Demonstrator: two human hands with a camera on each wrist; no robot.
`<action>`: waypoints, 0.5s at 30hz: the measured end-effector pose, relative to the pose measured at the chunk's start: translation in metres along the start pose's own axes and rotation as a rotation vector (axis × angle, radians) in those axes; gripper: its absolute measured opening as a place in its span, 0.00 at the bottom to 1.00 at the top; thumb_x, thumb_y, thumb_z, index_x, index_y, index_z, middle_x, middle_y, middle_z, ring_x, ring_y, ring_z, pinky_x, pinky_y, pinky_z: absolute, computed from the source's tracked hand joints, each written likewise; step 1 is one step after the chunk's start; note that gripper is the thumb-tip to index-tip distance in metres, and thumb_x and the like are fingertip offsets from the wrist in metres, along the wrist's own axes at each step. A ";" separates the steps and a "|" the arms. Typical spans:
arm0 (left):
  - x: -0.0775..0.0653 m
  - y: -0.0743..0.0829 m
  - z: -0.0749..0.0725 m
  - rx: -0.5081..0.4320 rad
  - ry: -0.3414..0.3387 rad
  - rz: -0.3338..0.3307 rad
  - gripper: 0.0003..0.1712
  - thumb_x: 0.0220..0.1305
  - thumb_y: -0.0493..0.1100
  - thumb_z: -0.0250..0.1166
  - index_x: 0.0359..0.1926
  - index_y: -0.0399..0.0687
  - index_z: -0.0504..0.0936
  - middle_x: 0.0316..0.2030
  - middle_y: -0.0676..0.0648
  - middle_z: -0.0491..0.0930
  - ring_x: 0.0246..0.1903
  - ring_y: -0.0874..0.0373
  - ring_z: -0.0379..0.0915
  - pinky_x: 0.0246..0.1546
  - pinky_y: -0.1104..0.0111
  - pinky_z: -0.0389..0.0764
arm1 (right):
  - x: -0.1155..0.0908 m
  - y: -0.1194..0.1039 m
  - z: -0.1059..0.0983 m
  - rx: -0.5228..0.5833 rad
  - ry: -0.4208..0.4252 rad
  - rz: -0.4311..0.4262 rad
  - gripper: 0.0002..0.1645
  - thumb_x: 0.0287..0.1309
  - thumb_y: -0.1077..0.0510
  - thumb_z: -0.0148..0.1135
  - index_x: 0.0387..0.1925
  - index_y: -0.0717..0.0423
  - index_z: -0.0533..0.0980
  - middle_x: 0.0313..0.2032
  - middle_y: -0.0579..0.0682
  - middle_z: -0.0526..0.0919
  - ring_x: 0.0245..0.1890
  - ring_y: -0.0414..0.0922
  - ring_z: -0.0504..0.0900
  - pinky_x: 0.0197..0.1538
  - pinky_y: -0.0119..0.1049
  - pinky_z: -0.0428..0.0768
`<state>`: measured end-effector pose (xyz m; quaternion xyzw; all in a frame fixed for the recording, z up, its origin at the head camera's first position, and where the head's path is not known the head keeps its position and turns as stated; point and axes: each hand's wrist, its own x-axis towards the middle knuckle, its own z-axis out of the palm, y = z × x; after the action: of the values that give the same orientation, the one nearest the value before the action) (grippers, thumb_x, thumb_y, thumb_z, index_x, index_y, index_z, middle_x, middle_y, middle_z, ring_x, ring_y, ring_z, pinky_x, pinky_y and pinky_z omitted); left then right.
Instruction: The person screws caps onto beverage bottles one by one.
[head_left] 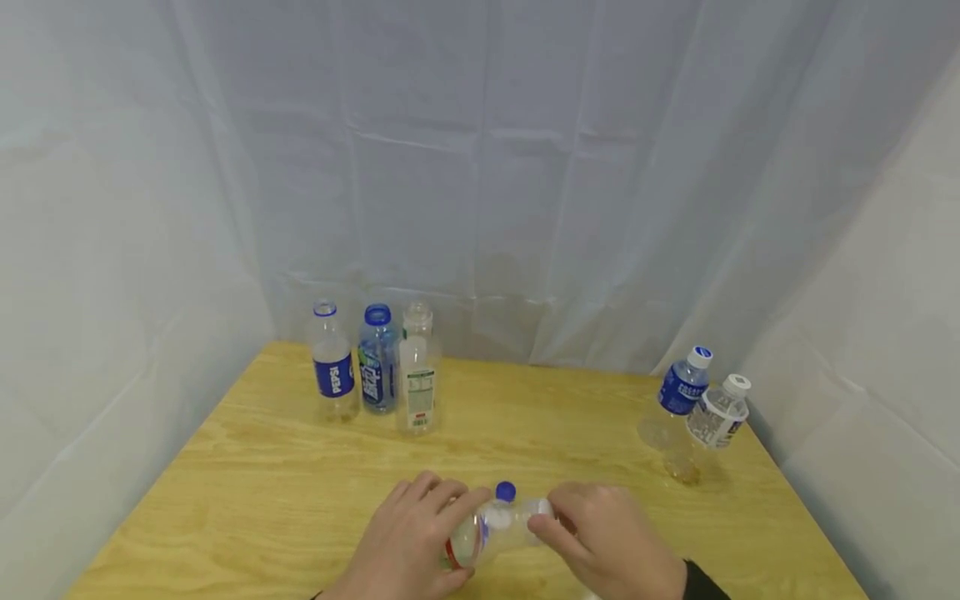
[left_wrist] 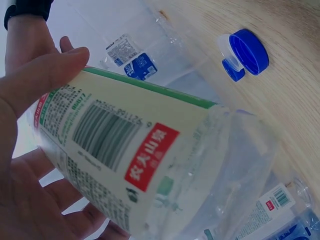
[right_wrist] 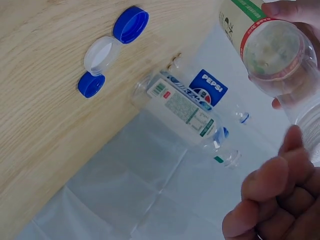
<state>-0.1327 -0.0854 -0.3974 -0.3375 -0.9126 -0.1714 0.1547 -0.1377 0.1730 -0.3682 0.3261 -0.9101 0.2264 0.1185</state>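
Clear plastic bottle with a cream label: tilted over the yellowish wooden worktop, between your hands.
Left hand: your fingers clamp round its body.
Right hand: your fingers seem pinched on the white cap at the neck.
Loose blue screw cap: on the worktop.
Uncapping: apparently in hand; next calls for you to twist, left hand steady.

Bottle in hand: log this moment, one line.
left hand: holds Nongfu Spring bottle | right hand: pinches its cap | table: three loose caps | Pepsi bottle: uncapped, upright
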 end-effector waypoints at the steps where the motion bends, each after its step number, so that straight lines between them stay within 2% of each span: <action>1: 0.000 -0.001 0.001 -0.003 0.004 -0.004 0.46 0.40 0.61 0.76 0.63 0.64 0.71 0.46 0.59 0.77 0.43 0.61 0.68 0.40 0.64 0.75 | -0.001 0.001 -0.002 0.007 -0.005 -0.016 0.05 0.63 0.46 0.59 0.30 0.34 0.74 0.22 0.28 0.68 0.19 0.26 0.65 0.22 0.23 0.65; 2: 0.000 -0.001 0.001 -0.005 0.007 -0.010 0.46 0.39 0.61 0.76 0.63 0.64 0.71 0.46 0.59 0.77 0.44 0.62 0.68 0.40 0.64 0.76 | -0.002 0.002 -0.003 0.002 -0.001 -0.043 0.05 0.61 0.44 0.60 0.39 0.33 0.75 0.28 0.28 0.74 0.24 0.26 0.70 0.27 0.24 0.71; 3: -0.001 -0.002 0.001 -0.010 0.006 -0.017 0.47 0.39 0.61 0.77 0.63 0.64 0.71 0.46 0.59 0.77 0.44 0.62 0.68 0.40 0.64 0.76 | -0.003 0.002 -0.005 -0.003 0.005 -0.077 0.14 0.60 0.43 0.61 0.48 0.33 0.74 0.36 0.29 0.77 0.30 0.28 0.74 0.32 0.26 0.75; 5: -0.001 -0.003 0.002 -0.019 -0.002 -0.026 0.47 0.39 0.61 0.77 0.64 0.65 0.70 0.47 0.59 0.77 0.43 0.62 0.67 0.40 0.64 0.76 | -0.005 0.003 -0.008 -0.012 0.005 -0.137 0.29 0.58 0.41 0.62 0.61 0.34 0.67 0.50 0.31 0.75 0.44 0.31 0.76 0.43 0.31 0.78; 8: -0.001 -0.004 0.002 -0.024 -0.007 -0.030 0.47 0.40 0.61 0.76 0.64 0.66 0.70 0.47 0.60 0.77 0.43 0.63 0.67 0.39 0.65 0.75 | -0.005 0.004 -0.011 -0.034 0.013 -0.199 0.31 0.58 0.41 0.62 0.63 0.35 0.66 0.55 0.32 0.72 0.51 0.33 0.74 0.50 0.32 0.76; 15: 0.000 -0.004 0.002 -0.019 0.018 -0.011 0.46 0.40 0.63 0.75 0.63 0.63 0.71 0.44 0.60 0.77 0.42 0.64 0.67 0.38 0.67 0.74 | -0.002 0.004 -0.012 -0.031 0.039 -0.259 0.26 0.59 0.46 0.63 0.58 0.42 0.69 0.50 0.34 0.73 0.46 0.33 0.75 0.46 0.27 0.77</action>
<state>-0.1358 -0.0874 -0.4000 -0.3322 -0.9114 -0.1840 0.1586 -0.1377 0.1822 -0.3600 0.4346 -0.8614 0.2013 0.1693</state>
